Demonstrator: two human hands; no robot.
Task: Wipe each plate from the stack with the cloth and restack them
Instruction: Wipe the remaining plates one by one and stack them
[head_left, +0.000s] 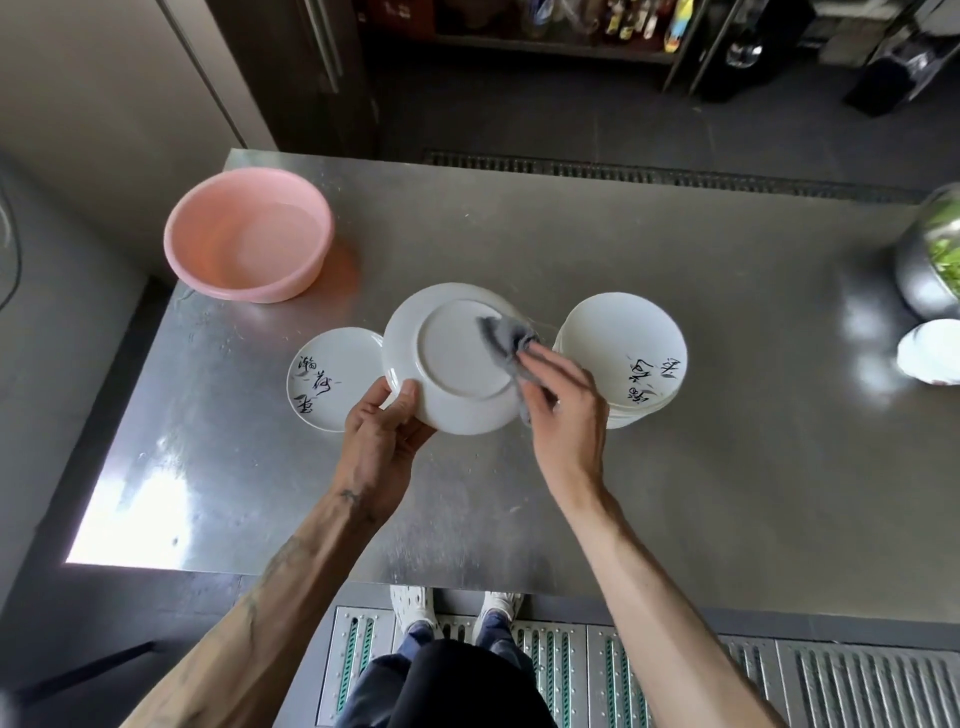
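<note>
Your left hand (387, 423) grips the upturned plate (457, 358) by its near rim, while your right hand (563, 400) presses the grey cloth (506, 340) against its underside.

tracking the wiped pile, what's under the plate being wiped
The upturned plate, gripped by the left hand, overlaps the right edge of an inscribed plate on the steel table. The rest beneath is covered. The right hand holds a grey cloth on top.

Reaches both bare forearms (649, 582) up from the bottom edge. Grips round white ceramic plate (457, 358) by the rim in left hand (387, 415) at centre; pinches crumpled grey cloth (504, 338) with right hand (563, 410) beside it.
</note>
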